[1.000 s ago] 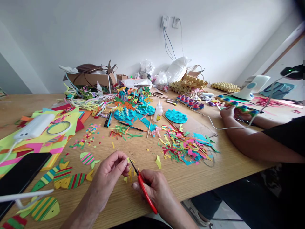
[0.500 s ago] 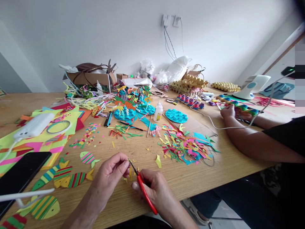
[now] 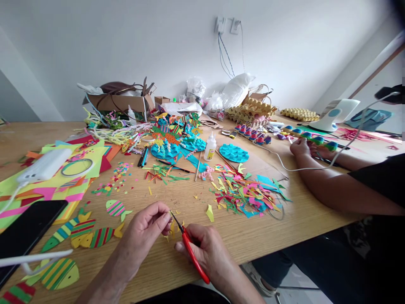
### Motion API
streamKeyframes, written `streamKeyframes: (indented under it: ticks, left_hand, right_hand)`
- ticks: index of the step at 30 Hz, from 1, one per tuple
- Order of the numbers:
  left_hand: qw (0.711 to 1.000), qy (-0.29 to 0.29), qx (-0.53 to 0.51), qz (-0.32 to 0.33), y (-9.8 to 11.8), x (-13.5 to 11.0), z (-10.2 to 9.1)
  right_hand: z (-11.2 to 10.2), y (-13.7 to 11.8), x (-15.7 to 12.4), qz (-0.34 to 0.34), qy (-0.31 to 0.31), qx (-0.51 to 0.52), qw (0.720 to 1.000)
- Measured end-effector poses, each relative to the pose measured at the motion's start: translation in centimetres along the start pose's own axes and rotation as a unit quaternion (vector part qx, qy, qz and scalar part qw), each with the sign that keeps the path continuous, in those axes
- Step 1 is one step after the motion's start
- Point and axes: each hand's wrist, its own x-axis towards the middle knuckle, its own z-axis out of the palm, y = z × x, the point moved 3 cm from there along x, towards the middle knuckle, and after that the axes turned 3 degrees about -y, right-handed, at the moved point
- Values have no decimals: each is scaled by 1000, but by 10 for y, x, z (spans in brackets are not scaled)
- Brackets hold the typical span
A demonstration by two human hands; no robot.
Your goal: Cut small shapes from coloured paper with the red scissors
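My right hand (image 3: 205, 249) grips a pair of red-handled scissors (image 3: 193, 257), whose dark blades point up and left. The blade tips reach the fingertips of my left hand (image 3: 152, 226), which is closed in a pinch. Whatever sits in that pinch is too small or hidden to make out. Small yellow paper scraps (image 3: 172, 230) lie on the table just behind and between the hands. Left of my left hand are striped paper fish, among them a pink-and-green one (image 3: 115, 208) and a red-and-green one (image 3: 101, 237).
Cut paper scraps (image 3: 247, 192) are heaped right of centre. Behind stand a glue bottle (image 3: 210, 148) and a blue egg-tray piece (image 3: 233, 153). A phone (image 3: 31, 230) and a white power bank (image 3: 46, 165) lie left. At right, another person's hands (image 3: 302, 148) hold a painted egg-carton strip (image 3: 316, 138).
My hands and the scissors have hardly moved. The other person's painted strip has tilted a little in their hands.
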Motion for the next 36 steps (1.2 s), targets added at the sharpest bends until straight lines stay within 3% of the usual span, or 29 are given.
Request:
streamKeyframes:
  ticks: [13,36]
  left_hand:
    - [999,28,-17,0,2,-2,-1]
    - [1000,3,8,1,0,-2,-4]
  right_hand:
    - [-2,-2,-1,-5,-4,-24,1000]
    - [-1,0,-1,1,-11,-29,1000]
